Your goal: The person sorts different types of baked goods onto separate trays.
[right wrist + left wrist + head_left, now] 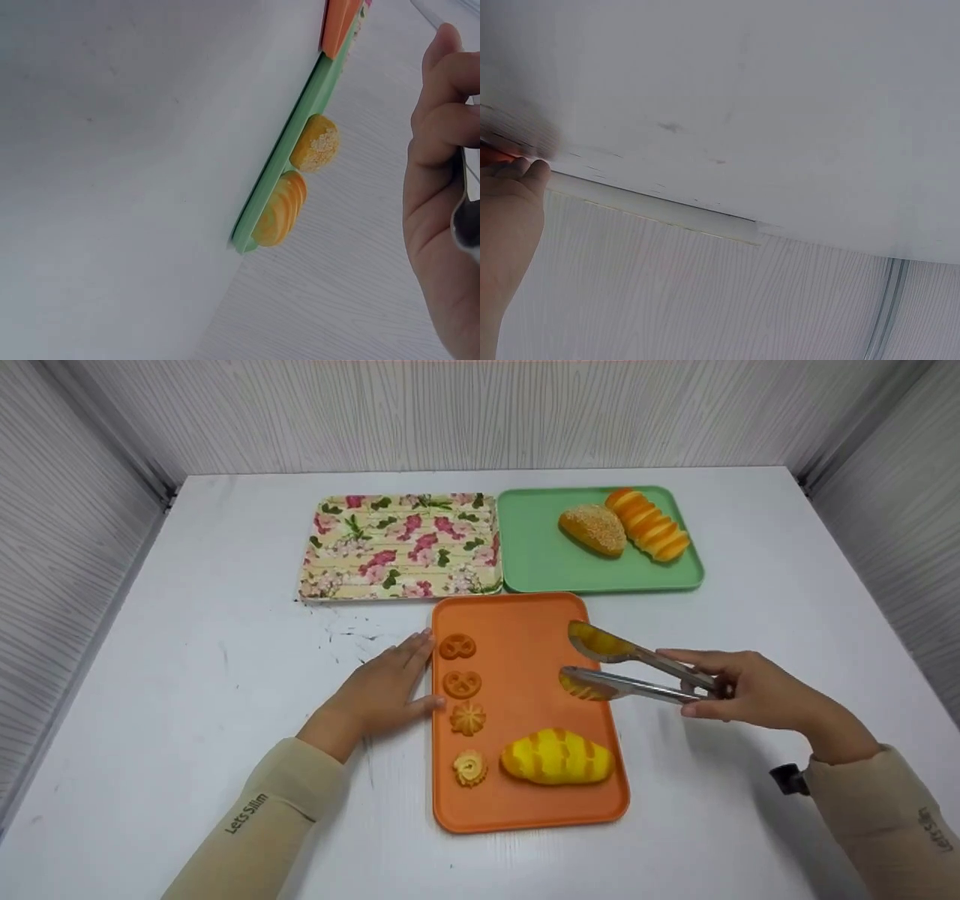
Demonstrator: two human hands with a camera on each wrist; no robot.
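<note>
My right hand (750,690) grips metal tongs (652,667) near their hinged end. The two tong tips are spread apart above the right part of the orange tray (525,817), with nothing between them. On that tray a yellow striped bread roll (557,757) lies at the near right. Down its left side are two pretzel-shaped cookies (462,685), a flower-shaped cookie (468,718) and a swirl cookie (470,769). My left hand (379,690) rests with extended fingers against the tray's left edge. In the right wrist view, the right hand (442,187) is partly cut off.
Behind the orange tray stand a floral tray (401,547) on the left and a green tray (536,540) on the right. The green one bears a seeded bun (594,529) and a sliced-looking orange loaf (648,525). Pale wood-grain panels (480,412) enclose the white table (225,675).
</note>
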